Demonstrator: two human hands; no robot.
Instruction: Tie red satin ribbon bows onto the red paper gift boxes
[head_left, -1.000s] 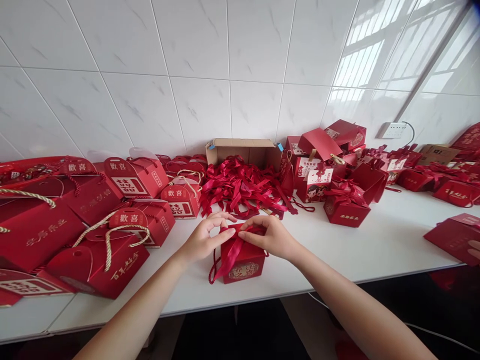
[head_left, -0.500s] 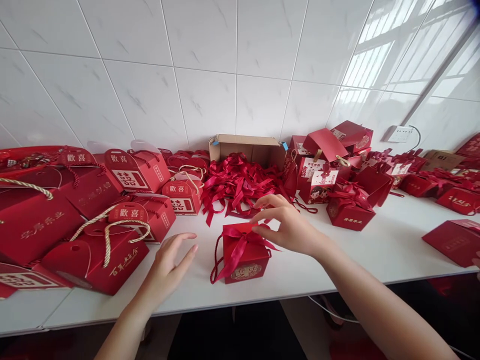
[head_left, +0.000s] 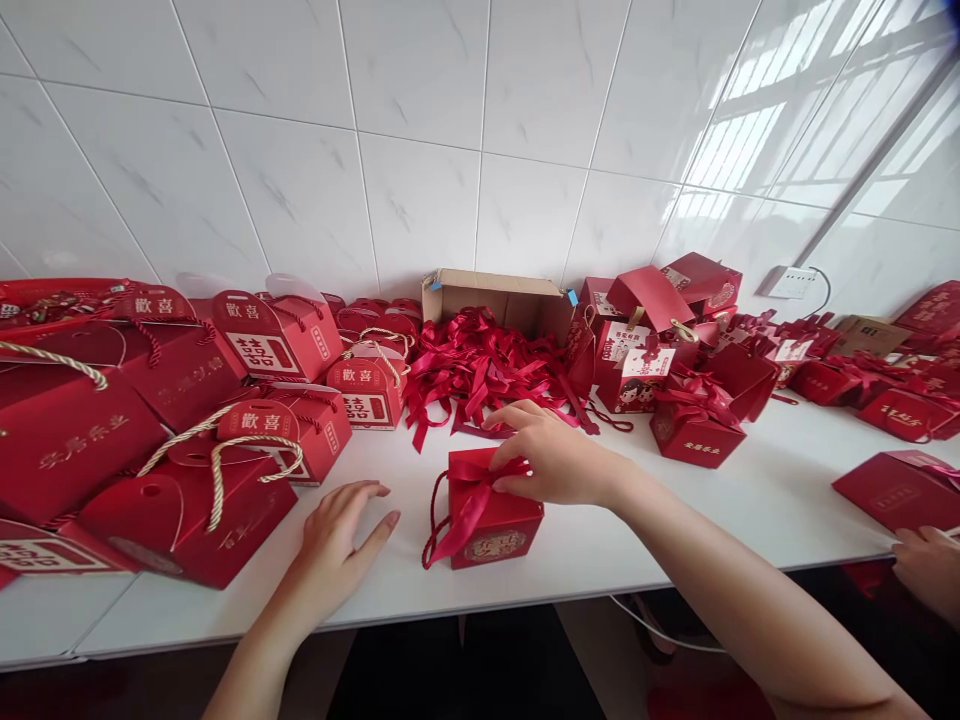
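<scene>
A small red gift box (head_left: 499, 520) with a gold emblem stands near the table's front edge. Across its lid lies a satin ribbon bow (head_left: 466, 515), and a dark red cord handle (head_left: 433, 540) loops down its left side. My right hand (head_left: 551, 460) is over the lid, thumb and fingers closing on the bow's knot; part of the bow is hidden behind them. To the left of the box, my left hand (head_left: 341, 530) is held just above the table, thumb and fingers apart, touching nothing.
A cardboard box (head_left: 499, 290) heaped with red ribbons (head_left: 487, 365) stands by the tiled wall. Stacked red gift boxes (head_left: 202, 510) crowd the left; more boxes (head_left: 697, 425) are at right. At the far right, another person's hand (head_left: 930, 570) is beside a red box (head_left: 892, 490).
My right hand has moved down and slightly left, from above the bow onto its knot. My left hand has dropped a little. Another person's hand has come into view at the right edge.
</scene>
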